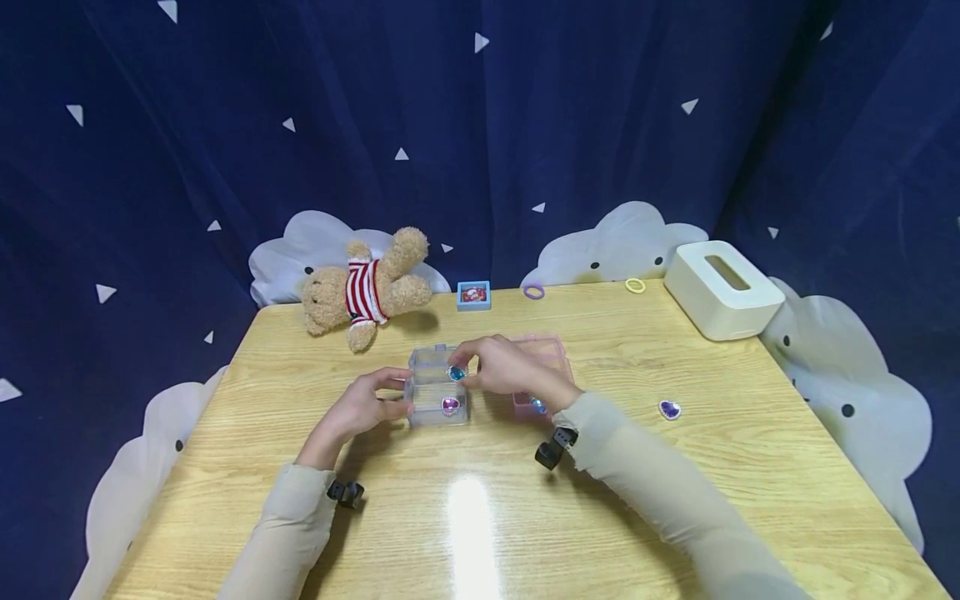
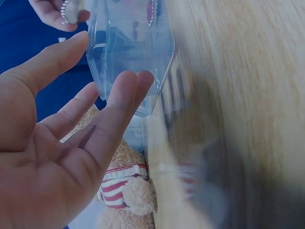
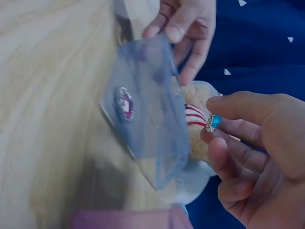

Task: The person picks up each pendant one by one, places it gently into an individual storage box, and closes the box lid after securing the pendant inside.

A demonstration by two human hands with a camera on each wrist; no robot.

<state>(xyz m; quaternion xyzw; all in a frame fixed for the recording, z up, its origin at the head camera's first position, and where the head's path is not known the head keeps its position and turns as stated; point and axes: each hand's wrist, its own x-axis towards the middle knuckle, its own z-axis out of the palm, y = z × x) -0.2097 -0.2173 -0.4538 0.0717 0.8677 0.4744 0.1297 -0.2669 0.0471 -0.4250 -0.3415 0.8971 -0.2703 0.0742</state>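
My right hand pinches a teal gem with a silver beaded rim between thumb and fingertips, above an open clear plastic box. Inside that box lies a pink-purple gem, also seen through the wall in the right wrist view. The fingers of my left hand, fairly straight, touch the box's left side; the left wrist view shows the palm facing the clear wall. Beneath my right wrist is an open pink box, partly hidden by the arm, with a blue gem in it.
A purple gem lies on the table to the right. Along the back are a teddy bear in a striped shirt, a small blue frame, a purple ring, a yellow ring and a white tissue box.
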